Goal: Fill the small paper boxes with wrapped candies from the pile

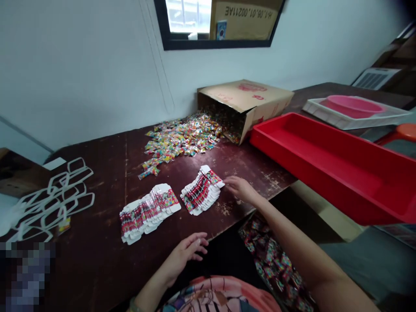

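My right hand [241, 189] rests on the table at the right end of a fanned stack of small flat printed cartons [202, 190], red and white. Its fingers are stretched toward the top carton; whether they touch it I cannot tell. A second fanned stack of the same cartons [147, 212] lies to the left. In front of that gap, at the table's near edge, my left hand [186, 255] hovers with its fingers apart and nothing in it. Behind the stacks spreads a pile of small wrapped candies [182, 138], spilling from a cardboard box [250, 97] on its side.
A long red tray [325, 151] juts past the table's right edge. Beyond it sits a white tray [312, 110] with a pink basin [354, 105]. White loop-shaped pieces [61, 190] lie at left. Near my lap is a bag of wrapped pieces [273, 260].
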The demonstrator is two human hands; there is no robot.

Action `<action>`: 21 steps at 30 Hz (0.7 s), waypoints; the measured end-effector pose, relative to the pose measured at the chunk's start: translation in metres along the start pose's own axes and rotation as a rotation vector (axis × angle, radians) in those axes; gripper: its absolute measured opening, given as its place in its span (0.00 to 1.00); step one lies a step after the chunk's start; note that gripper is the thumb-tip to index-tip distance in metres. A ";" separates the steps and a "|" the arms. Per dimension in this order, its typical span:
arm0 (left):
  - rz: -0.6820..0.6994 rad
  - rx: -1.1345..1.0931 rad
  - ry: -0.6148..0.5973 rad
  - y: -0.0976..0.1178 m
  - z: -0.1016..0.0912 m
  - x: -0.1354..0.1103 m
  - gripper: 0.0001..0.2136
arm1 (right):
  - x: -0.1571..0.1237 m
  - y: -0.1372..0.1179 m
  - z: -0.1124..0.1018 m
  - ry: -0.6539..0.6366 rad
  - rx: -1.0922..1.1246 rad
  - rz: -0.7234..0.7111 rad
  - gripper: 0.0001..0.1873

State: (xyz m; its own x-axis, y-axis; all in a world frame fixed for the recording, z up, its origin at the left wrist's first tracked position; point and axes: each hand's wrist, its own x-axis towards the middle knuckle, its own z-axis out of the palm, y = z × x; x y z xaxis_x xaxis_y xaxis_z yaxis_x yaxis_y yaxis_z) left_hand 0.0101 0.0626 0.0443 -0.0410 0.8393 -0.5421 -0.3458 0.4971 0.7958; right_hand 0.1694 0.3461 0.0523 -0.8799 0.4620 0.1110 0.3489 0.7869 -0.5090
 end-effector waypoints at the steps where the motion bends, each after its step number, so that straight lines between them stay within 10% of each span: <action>1: 0.004 0.011 -0.011 -0.001 0.002 -0.001 0.21 | 0.022 0.002 0.006 -0.006 -0.054 -0.023 0.19; 9: 0.023 0.009 0.024 -0.012 0.005 -0.010 0.23 | 0.083 -0.002 0.019 -0.077 -0.202 -0.084 0.09; 14: 0.156 -0.260 0.098 -0.008 -0.008 0.002 0.30 | 0.028 -0.046 0.038 0.092 -0.248 -0.068 0.12; 19: 0.142 -0.440 0.151 -0.008 -0.015 0.013 0.24 | -0.050 -0.118 0.114 0.265 0.073 -0.537 0.14; 21: 0.065 -0.328 0.178 -0.016 -0.014 0.017 0.21 | -0.061 -0.129 0.122 0.301 0.159 -0.500 0.18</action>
State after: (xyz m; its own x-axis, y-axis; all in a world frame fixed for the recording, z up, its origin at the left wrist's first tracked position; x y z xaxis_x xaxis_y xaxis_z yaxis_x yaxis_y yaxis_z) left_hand 0.0020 0.0664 0.0188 -0.2245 0.8010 -0.5549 -0.6180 0.3233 0.7167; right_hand 0.1391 0.1664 0.0075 -0.7870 0.1656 0.5943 -0.1560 0.8786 -0.4514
